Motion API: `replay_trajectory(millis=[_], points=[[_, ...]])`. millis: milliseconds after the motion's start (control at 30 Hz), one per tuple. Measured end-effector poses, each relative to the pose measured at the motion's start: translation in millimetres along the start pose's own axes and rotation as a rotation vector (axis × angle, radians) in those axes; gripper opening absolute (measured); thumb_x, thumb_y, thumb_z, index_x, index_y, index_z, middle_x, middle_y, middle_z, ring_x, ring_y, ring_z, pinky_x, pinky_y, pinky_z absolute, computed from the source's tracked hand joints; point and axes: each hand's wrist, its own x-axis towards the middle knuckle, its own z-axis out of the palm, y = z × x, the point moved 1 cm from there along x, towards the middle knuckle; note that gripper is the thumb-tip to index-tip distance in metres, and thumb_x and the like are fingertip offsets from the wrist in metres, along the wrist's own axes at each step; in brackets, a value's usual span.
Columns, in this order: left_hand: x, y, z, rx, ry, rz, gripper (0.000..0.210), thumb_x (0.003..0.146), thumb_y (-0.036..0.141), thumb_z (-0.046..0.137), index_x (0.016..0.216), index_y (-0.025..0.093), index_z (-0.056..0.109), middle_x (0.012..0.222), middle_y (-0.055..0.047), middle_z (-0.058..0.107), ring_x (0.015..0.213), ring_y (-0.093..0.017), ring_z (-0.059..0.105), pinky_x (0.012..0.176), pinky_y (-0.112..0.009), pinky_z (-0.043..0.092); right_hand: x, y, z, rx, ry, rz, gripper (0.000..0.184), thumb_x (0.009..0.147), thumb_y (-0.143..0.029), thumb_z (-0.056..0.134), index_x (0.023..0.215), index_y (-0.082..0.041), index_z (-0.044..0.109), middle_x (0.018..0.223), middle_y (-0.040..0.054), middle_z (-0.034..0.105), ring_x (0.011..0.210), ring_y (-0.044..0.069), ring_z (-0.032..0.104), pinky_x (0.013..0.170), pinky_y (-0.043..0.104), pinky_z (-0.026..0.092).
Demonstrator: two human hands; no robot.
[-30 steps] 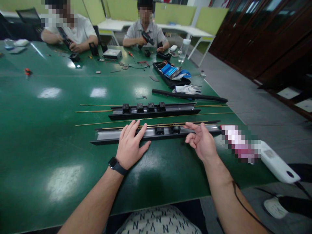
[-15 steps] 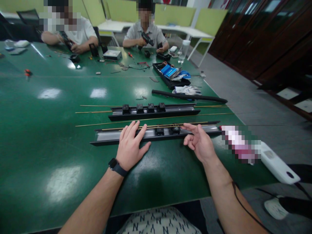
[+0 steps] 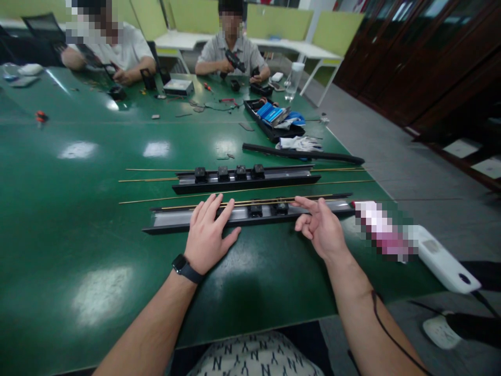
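My left hand (image 3: 210,225) lies with fingers spread across the nearer black channel (image 3: 166,228), its fingertips on the far rim by thin brass-coloured rods (image 3: 262,202). At the right part of the same channel is my right hand (image 3: 324,228), index finger stretched out beside the rods' right part, other fingers loosely bent, nothing seen in its grasp. Two small black blocks (image 3: 255,209) sit in the channel between the hands. Behind it, a similar channel (image 3: 250,184) carries several black blocks (image 3: 223,173), with rods sticking out at both ends.
A single rod (image 3: 156,199) lies between the channels. Farther back are a black strip (image 3: 305,154), white gloves (image 3: 299,143) and a black tray (image 3: 270,128) of blue items. A white power strip (image 3: 446,261) is at right. Two people sit across the table, one holding a drill (image 3: 235,61).
Both hands keep almost the same pose, and the channels stay put. The view shifts slightly. Across the table, the person at left has moved the dark item in their hands.
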Motion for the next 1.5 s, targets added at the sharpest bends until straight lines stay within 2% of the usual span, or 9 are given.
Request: replay_trajectory(millis=[333, 800, 1500], points=[[-0.3, -0.3, 1.0, -0.006, 0.001, -0.006, 0.064, 0.095, 0.042, 0.064, 0.155, 0.024, 0.050, 0.162, -0.015, 0.047, 0.155, -0.033, 0.038, 0.127, -0.055, 0.028, 0.5, -0.4, -1.7, 0.002, 0.023, -0.004, 0.054, 0.097, -0.066, 0.054, 0.113, -0.019, 0.076, 0.118, 0.0135, 0.073, 0.053, 0.009, 0.063, 0.033, 0.020, 0.023], [-0.4, 0.6, 0.5, 0.009, 0.007, 0.000, 0.064, 0.095, 0.043, 0.063, 0.154, 0.024, 0.050, 0.162, -0.016, 0.046, 0.155, -0.033, 0.038, 0.127, -0.055, 0.029, -1.1, 2.0, 0.8, -0.049, -0.031, -0.006, 0.054, 0.095, -0.067, 0.056, 0.117, -0.022, 0.075, 0.125, 0.0132, 0.072, 0.054, 0.009, 0.063, 0.033, 0.021, 0.022], [0.1, 0.3, -0.3, 0.017, 0.001, 0.003, 0.064, 0.095, 0.043, 0.064, 0.154, 0.023, 0.050, 0.162, -0.016, 0.047, 0.154, -0.033, 0.038, 0.127, -0.054, 0.029, 2.1, 2.3, -4.1, 0.014, 0.023, -0.016, 0.052, 0.096, -0.064, 0.056, 0.113, -0.019, 0.077, 0.119, 0.0134, 0.073, 0.052, 0.009, 0.063, 0.033, 0.019, 0.023]])
